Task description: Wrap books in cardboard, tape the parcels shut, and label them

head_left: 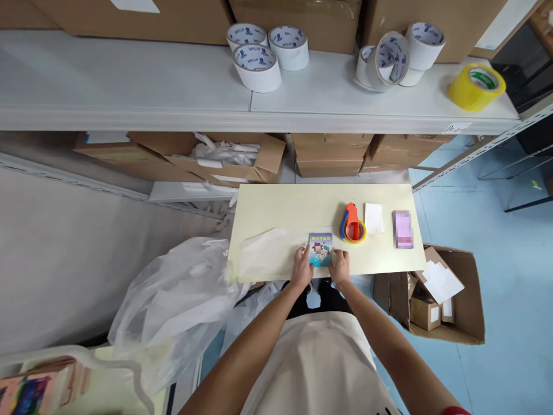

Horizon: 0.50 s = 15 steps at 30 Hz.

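Note:
A small blue book (320, 251) with cartoon figures on its cover lies near the front edge of the cream table (294, 204). My left hand (302, 266) grips its left edge, and my right hand (339, 266) has hold of the lower right edge. Under the book and off to the left stretches a thin white sheet or bag (265, 253); which of the two I cannot tell. To the right of the book sits an orange tape dispenser (352, 222) with a yellow roll. Beside it are a white pad or card stack (374, 218) and a blurred purple item (403, 229).
A metal shelf (173, 109) behind the table carries several white tape rolls (288, 49) and a yellow roll (475, 86). Clear plastic bags (173, 300) bulge at the left. An open carton (469, 300) with small boxes stands on the floor at right.

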Motion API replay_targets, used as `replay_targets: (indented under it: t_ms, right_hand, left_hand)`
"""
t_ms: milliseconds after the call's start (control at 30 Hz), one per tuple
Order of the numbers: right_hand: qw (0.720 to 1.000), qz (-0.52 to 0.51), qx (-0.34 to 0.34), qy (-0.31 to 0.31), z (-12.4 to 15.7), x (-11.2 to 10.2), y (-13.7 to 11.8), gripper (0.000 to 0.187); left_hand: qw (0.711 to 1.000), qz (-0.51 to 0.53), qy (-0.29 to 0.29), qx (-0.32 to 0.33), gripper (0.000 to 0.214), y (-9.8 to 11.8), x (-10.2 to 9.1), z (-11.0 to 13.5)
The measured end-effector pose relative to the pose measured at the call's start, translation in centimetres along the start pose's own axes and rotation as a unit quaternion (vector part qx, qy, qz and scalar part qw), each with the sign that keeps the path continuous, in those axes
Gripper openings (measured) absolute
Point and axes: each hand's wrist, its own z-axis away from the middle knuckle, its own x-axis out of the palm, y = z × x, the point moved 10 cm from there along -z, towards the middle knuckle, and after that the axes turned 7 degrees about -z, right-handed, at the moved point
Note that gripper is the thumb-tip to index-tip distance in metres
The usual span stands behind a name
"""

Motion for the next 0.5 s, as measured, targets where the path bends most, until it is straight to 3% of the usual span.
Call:
replay_targets:
  t_ms: [133,300,367,500]
  right_hand:
    - [1.0,0.002,-0.01,-0.002,0.7,1.2,0.0,0.069]
    - [0.974,-0.181,0.133,-0.035,-0.8,2.6,2.1,0.087]
    - [0.959,-0.229,0.157,-0.056,-1.6,2.6,2.1,0.079]
    - [0.955,-0.244,0.143,-0.09,-2.1,2.1,0.8,0.045]
  left_hand:
    - [0.992,-0.085,-0.061,0.066,0.065,1.4,1.3,0.9]
    - [0.984,-0.127,-0.102,0.072,0.067,1.1,1.4,0.3]
    - [0.982,-0.103,-0.14,0.068,0.069,0.8,1.5,0.0]
    - [0.976,-0.042,-0.207,0.057,0.074,0.4,1.8,-0.4]
